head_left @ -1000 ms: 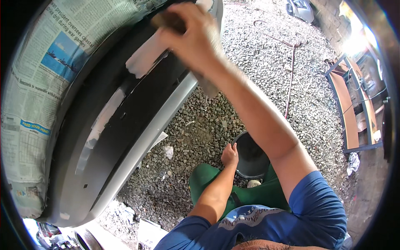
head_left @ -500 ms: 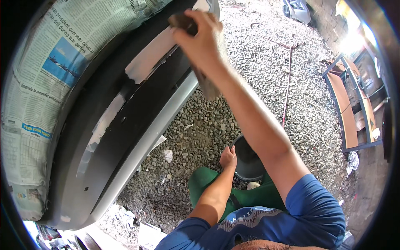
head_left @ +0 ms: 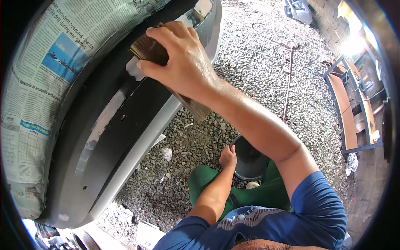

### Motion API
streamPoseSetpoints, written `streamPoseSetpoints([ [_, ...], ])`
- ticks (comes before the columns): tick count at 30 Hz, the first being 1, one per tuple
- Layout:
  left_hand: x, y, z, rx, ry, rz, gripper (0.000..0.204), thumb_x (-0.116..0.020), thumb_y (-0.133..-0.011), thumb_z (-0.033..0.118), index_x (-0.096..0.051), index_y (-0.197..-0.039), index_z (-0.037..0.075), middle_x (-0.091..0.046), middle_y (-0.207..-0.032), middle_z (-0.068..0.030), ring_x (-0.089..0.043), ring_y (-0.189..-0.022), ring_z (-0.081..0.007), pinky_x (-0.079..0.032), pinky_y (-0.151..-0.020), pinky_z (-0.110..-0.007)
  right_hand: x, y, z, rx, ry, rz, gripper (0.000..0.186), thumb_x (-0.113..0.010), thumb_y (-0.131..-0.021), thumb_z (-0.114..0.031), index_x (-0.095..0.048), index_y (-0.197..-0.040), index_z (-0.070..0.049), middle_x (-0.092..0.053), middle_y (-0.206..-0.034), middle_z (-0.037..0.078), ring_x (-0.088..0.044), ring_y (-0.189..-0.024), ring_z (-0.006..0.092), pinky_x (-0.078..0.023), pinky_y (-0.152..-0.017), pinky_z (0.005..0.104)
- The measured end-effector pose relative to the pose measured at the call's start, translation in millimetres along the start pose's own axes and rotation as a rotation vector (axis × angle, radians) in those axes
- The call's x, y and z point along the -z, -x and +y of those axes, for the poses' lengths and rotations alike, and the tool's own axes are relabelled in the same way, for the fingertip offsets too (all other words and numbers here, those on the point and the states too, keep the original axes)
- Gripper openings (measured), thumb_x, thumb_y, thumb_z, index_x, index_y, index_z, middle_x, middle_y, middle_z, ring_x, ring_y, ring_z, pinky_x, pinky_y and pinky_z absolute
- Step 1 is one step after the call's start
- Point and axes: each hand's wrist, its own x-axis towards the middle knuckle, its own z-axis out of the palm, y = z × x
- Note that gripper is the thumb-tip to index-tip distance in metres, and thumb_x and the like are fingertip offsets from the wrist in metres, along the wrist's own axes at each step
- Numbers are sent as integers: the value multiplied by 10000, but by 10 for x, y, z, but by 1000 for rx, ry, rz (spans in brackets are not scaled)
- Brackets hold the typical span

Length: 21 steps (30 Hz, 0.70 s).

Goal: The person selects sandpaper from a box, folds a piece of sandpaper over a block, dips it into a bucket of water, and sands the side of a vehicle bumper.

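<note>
My right hand point(head_left: 179, 62) is wrapped around a brown sanding block point(head_left: 151, 49) with a yellowish edge, pressed to the upper part of a dark grey car bumper point(head_left: 104, 143). A brown strip point(head_left: 196, 109) sticks out below my wrist; whether it belongs to the block I cannot tell. Under the block is a pale filler patch point(head_left: 134, 70), mostly covered by it and my hand. Another pale, streaky patch point(head_left: 104, 119) lies lower on the bumper. My left hand point(head_left: 228, 157) grips the rim of a black bucket point(head_left: 250, 160) by my knees; its contents are too dark to make out.
Newspaper point(head_left: 37, 96) masks the area left of the bumper. Gravel point(head_left: 258, 54) covers the ground, with a reddish hose point(head_left: 287, 83) across it. A metal-framed wooden stand point(head_left: 341, 112) is at the right, and a silver car part point(head_left: 296, 11) lies at the far end.
My right hand has slid the sanding block down and left along the bumper, baring the upper patch. My left hand stays at the bucket.
</note>
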Motion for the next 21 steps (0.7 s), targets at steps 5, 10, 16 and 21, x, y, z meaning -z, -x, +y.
streamPoseSetpoints([
  [5,31,62,225,19,12,-123,467,-455,-1067,514,-609,-1035,74,-703,-994,-158,-683,-934,-391,-549,-753,-542,371,-637,304,-327,23,-4,458,-736,-865,-279,-635,-1212,4,-627,-1193,254,-609,-1139,411,-517,-954,487],
  [10,-6,17,57,-17,21,-19,472,-476,-1054,527,-608,-976,81,-703,-950,-157,-685,-887,-403,-551,-715,-551,-34,-152,83,-16,33,121,449,-800,-746,-326,-720,-1132,-110,-634,-1190,197,-588,-1108,444,-553,-903,515],
  [16,-26,52,139,-34,29,13,472,-481,-1050,532,-609,-952,88,-706,-941,-148,-686,-887,-401,-550,-709,-550,180,-378,328,-147,-22,65,440,-756,-810,-311,-683,-1169,-66,-650,-1171,219,-618,-1093,430,-539,-930,504],
  [21,-36,39,216,-20,59,40,467,-483,-1049,528,-613,-948,91,-709,-940,-139,-688,-898,-391,-551,-723,-548,88,-294,261,-78,14,135,397,-780,-752,-316,-733,-1085,-105,-657,-1122,189,-624,-1056,417,-556,-917,507],
])
